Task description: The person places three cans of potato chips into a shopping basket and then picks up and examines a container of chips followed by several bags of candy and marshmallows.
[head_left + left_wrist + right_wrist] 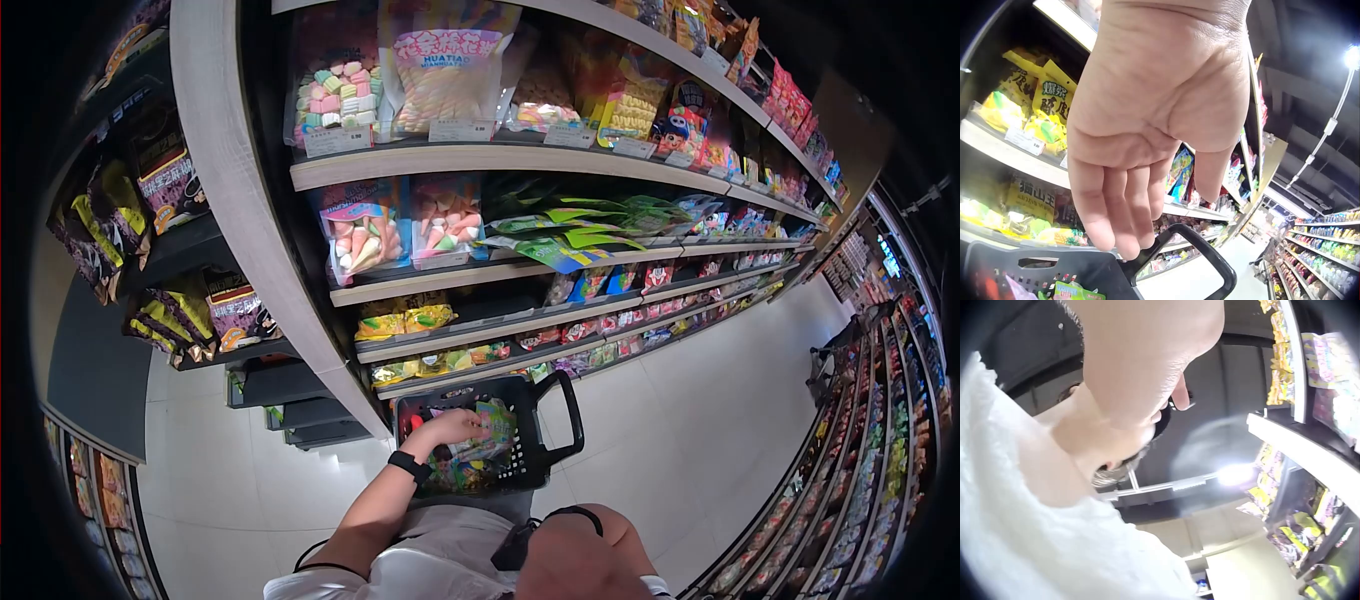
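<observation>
My left hand (455, 427), with a black band on its wrist, is over the black shopping basket (540, 462). In the left wrist view its palm shows, fingers hanging loose and nothing in them. Green candy packets (495, 428) lie in the basket just beyond the fingertips, among other colourful bags. The basket's black handle (578, 415) stands up on the right. My right hand (1154, 356) is raised close to the face; most of its fingers are hidden, with one fingertip showing, and I cannot tell whether it holds anything.
Shelves of bagged marshmallows (345, 95) and other sweets rise right behind the basket. Green packets (570, 240) jut over a middle shelf's edge. A pale shelf end post (215, 130) stands left, and another row of stocked shelves (850, 480) curves along the right. Pale tiled floor (690, 430) runs between.
</observation>
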{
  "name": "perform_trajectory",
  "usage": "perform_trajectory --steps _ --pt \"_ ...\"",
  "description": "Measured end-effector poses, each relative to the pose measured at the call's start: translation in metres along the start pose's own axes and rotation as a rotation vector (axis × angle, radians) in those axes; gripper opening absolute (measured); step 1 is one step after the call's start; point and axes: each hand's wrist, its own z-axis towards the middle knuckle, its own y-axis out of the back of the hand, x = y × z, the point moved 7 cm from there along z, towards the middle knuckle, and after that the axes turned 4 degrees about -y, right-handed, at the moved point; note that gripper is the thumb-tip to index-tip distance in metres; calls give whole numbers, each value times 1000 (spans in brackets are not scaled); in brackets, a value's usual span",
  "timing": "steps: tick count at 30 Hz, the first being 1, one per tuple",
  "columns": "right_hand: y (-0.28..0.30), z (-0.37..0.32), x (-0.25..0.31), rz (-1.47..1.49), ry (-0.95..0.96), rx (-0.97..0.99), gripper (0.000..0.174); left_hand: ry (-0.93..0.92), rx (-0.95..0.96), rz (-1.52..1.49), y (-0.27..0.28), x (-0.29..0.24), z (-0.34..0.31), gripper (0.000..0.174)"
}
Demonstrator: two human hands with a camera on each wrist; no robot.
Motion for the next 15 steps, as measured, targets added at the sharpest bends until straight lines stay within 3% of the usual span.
perform_trajectory --steps 2,3,4,6,7,8,11,13,15 --pt "-39 -20 -43 307 -436 309 43 -19 -19 10 12 -16 -9 46" --pt "-50 -24 -48 173 -388 938 18 -39 -20 19 16 -22 -14 45" --pt "-62 -44 -66 27 -314 1010 20 -263 -27 -25 19 -18 -9 46" --pt "-71 -67 -129 -48 -554 960 33 -204 -116 -63 21 7 -1 47" --pt "-70 -82 -161 -146 -556 921 37 -146 -195 -104 27 18 1 49" --pt "-70 -87 -197 -159 -659 936 38 -13 -143 -75 44 -13 -25 54" --pt "-62 -124 -293 -275 -866 897 53 -56 -255 -154 63 11 -32 54" --pt "-62 -149 -346 -253 -1022 811 58 -43 -263 -218 81 0 -55 52" --pt "-65 -176 -395 -315 -961 770 77 85 -267 -365 91 21 -70 44"
